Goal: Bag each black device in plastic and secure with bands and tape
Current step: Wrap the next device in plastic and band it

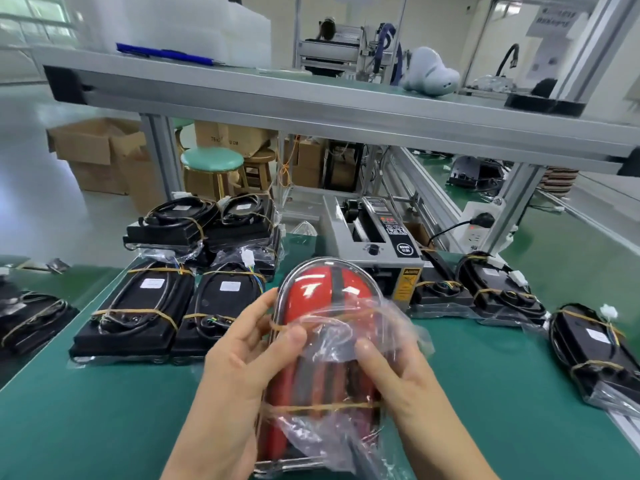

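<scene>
Head view: both hands, left hand and right hand, grip the bagged red-faced device above the green bench mat; banded black devices alongside, tape dispenser behind, cardboard boxes beyond.

**Count at my bench**

I have one red-faced device between my two hands, my left hand and my right hand. It sits in one plastic bag with two rubber bands round it.

Toward the bench's far left corner I count four banded black devices: two at the front and two stacked behind. A fifth lies cut off at the left edge. Along the right edge I count three more. One tape dispenser stands at the far edge. Beyond the bench I see two stools and several cardboard boxes, though I cannot tell exactly how many.
</scene>
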